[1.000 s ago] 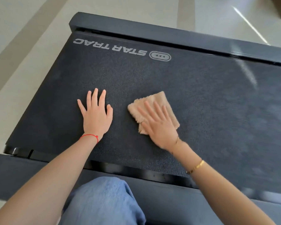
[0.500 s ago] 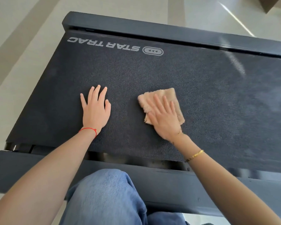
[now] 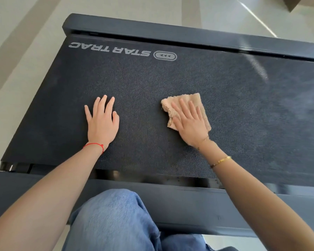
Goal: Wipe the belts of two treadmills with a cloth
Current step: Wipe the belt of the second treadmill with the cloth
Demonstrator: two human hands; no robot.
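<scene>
Head view: we press the cloth (image 3: 186,100) flat under our right hand (image 3: 190,124) mid-belt (image 3: 243,98), fingers straight; our left hand (image 3: 101,124) rests flat, holding nothing. Mid-wipe; next we should sweep toward the belt's unwiped right side.

The belt (image 3: 170,84) is seen as dark, matt rubber with a fine, grainy texture, printed with pale grey lettering. The cloth (image 3: 186,100) is shown as a beige, fluffy terry fabric, rumpled at its edge. The side rails (image 3: 170,33) are finished in smooth, dark, faintly sheened plastic or painted metal. The floor (image 3: 25,42) is made of pale, glossy tiles.
</scene>
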